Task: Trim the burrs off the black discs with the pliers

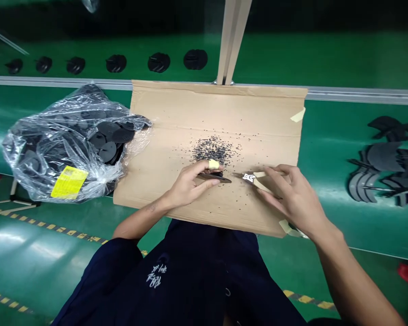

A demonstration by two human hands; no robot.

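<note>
Between the thumb and fingers of my left hand (194,183) is a thin black plastic disc (223,179), seen nearly edge-on. Yellow tape wraps one finger of that hand. My right hand (294,194) closes round the pale handles of a pair of nippers (249,177). Their jaws point left, a small gap away from the disc. Under both hands lies a sheet of cardboard (170,108), and a scatter of tiny black plastic bits (212,149) covers its middle, just beyond my left hand.
A clear plastic bag (64,136) of black discs, with a yellow label (69,182), lies at the left, overlapping the cardboard. Stacked black parts (386,158) stand on the green table at the right. Behind a metal rail (353,95), several black pieces (116,63) form a row beside an upright post (231,40).
</note>
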